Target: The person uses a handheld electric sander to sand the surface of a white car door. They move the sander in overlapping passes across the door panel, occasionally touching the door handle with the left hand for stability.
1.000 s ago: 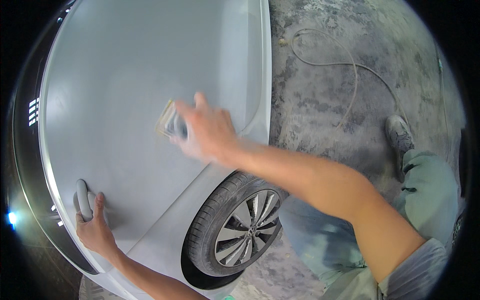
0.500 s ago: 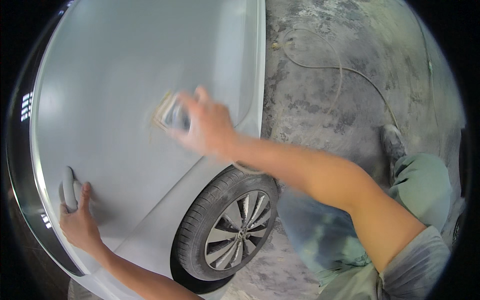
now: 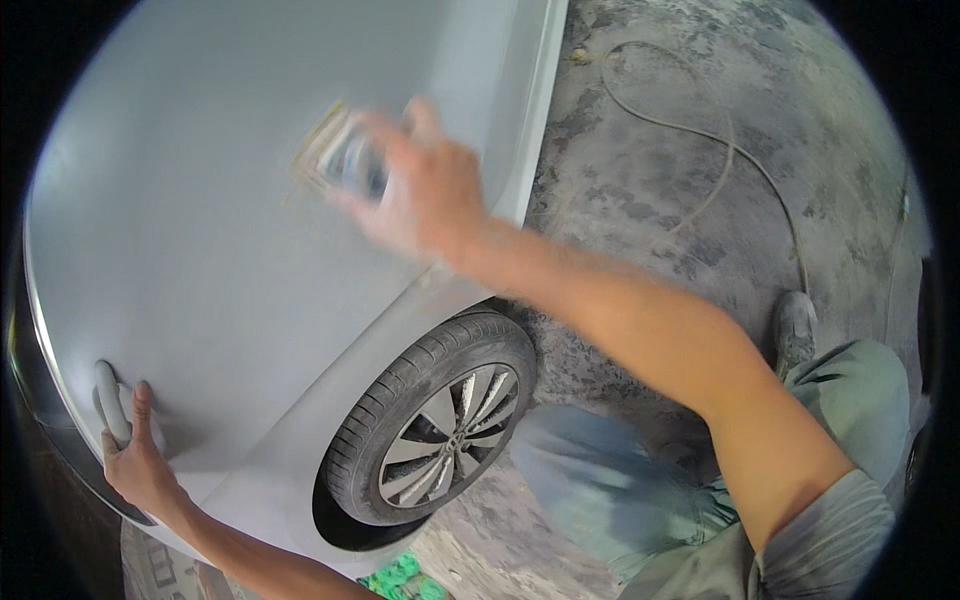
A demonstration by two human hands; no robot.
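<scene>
My right hand (image 3: 425, 190), blurred by motion, is closed round a sanding block (image 3: 352, 160) with a yellowish edge. The block lies against the grey door panel (image 3: 220, 220) of a car, above the rear wheel. At lower left my left hand (image 3: 143, 465) grips the lower end of the car's door handle (image 3: 112, 405). Its thumb rests on one side of the handle, and the other fingers are mostly hidden behind it.
The wheel (image 3: 435, 425) sits in its arch between my arms. A thin hose (image 3: 745, 155) loops over the dusty floor at right. My bent knees (image 3: 600, 480) and one shoe (image 3: 795, 325) are beside the car. Bright green material (image 3: 400, 578) shows below the wheel.
My right hand and the block have moved farther up in the picture. The view has shifted, so the car looks tilted and the green material has come into sight. My left hand stays on the handle.
</scene>
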